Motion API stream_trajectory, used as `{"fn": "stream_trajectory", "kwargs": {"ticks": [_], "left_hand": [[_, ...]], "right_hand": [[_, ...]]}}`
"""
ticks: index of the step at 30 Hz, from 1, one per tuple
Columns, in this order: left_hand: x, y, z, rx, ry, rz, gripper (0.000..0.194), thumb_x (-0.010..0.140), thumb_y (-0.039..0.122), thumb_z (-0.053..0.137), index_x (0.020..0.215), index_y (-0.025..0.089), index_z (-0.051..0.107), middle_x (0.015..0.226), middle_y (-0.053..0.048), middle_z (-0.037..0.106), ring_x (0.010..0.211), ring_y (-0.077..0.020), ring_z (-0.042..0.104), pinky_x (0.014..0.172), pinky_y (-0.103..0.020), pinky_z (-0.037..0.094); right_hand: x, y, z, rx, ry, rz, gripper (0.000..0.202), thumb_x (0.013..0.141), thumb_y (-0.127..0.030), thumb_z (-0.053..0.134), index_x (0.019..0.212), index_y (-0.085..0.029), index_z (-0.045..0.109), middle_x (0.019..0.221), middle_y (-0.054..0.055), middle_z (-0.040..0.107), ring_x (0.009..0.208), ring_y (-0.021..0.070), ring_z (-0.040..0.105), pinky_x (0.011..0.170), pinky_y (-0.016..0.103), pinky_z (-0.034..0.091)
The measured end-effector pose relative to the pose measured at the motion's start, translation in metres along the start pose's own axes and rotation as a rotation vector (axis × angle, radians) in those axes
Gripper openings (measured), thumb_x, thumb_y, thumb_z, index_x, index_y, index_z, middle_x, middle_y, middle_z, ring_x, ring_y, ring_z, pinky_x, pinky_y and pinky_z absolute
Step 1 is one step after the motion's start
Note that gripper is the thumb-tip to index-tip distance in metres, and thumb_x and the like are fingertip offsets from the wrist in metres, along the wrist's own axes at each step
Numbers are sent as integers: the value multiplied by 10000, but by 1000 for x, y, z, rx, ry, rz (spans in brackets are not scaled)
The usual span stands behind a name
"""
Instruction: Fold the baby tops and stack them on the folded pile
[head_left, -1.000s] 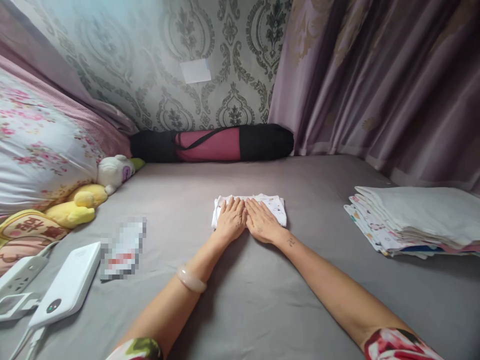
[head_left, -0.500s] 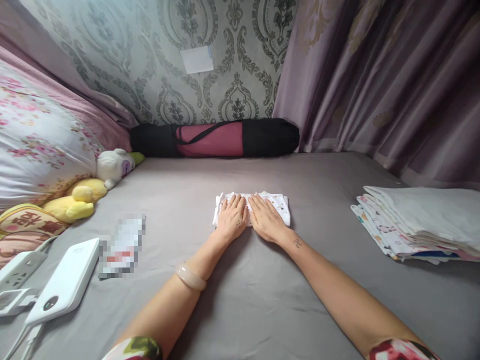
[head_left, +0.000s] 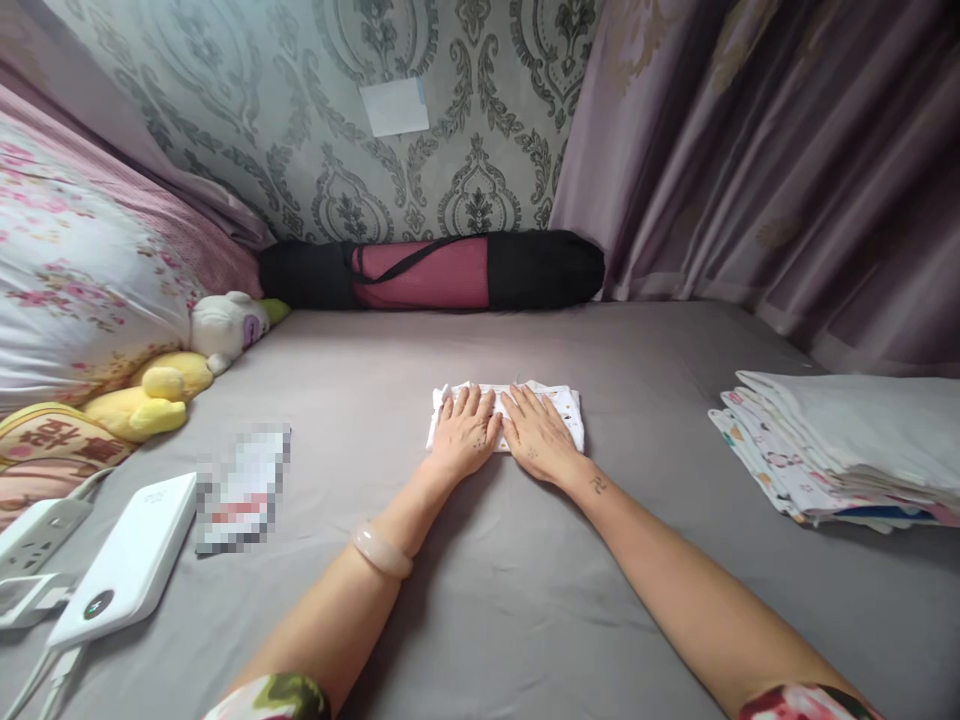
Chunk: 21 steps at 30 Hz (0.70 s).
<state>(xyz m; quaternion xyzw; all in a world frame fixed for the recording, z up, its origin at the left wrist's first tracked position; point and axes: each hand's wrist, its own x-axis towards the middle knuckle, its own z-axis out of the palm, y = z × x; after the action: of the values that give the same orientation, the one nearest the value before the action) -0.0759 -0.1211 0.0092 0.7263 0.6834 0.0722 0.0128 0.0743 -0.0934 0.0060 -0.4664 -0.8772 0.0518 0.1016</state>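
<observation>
A small folded white cloth (head_left: 568,406) with a sparse print lies on the grey bed sheet (head_left: 480,590), in the middle of the head view. My left hand (head_left: 466,430) rests flat on its left half, fingers stretched out and pointing away from me. Beside it, my right hand (head_left: 541,430) lies flat on the right half, its fingers also straight. The thumbs are close together over the cloth's middle. Both palms hide much of the cloth, so its exact kind cannot be made out.
On the right sits a stack of folded cloths (head_left: 840,430). A white power bank (head_left: 127,560), a power strip (head_left: 41,535) and a blurred-out packet (head_left: 244,490) lie left. Plush toys (head_left: 225,325) lean by a floral pillow (head_left: 82,270). A long black-and-red bag (head_left: 420,272) lies along the wall.
Both hands stay flat on the folded cloth with hardly any movement. The whole view has shifted very slightly.
</observation>
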Motion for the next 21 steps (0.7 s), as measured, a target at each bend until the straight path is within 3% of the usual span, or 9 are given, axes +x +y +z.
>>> {"fn": "stream_trajectory", "kwargs": {"ticks": [5, 10, 16, 21], "left_hand": [[-2, -2, -1, 26, 53, 17, 545, 1009, 398, 232, 1457, 143, 411, 1533, -148, 383, 1435, -282, 321, 1168, -466, 276], [-4, -9, -1, 73, 165, 1, 587, 1005, 397, 195, 1424, 65, 439, 1518, -184, 393, 1448, -291, 288, 1203, -476, 178], [-2, -14, 2, 41, 59, -45, 656, 996, 458, 188, 1456, 31, 382, 1505, -202, 406, 1436, -305, 313, 1194, -480, 203], [-3, -17, 0, 46, 59, -44, 647, 996, 454, 187, 1447, 40, 399, 1508, -190, 407, 1435, -296, 317, 1198, -468, 198]], "right_hand": [[-1, 0, -4, 10, -7, 13, 571, 1003, -358, 229, 1502, -110, 356, 1580, 116, 294, 1470, 249, 216, 1198, 433, 159], [-2, 5, -7, -57, 84, 70, 606, 1001, -360, 219, 1496, -29, 333, 1575, 156, 285, 1472, 266, 207, 1207, 432, 123], [-4, 11, 0, -51, 6, 116, 638, 998, -389, 210, 1495, -4, 319, 1570, 169, 287, 1466, 263, 229, 1202, 410, 166], [-3, 12, -5, -23, -15, 122, 642, 1004, -409, 198, 1500, -20, 317, 1573, 152, 288, 1466, 248, 230, 1204, 392, 162]]}}
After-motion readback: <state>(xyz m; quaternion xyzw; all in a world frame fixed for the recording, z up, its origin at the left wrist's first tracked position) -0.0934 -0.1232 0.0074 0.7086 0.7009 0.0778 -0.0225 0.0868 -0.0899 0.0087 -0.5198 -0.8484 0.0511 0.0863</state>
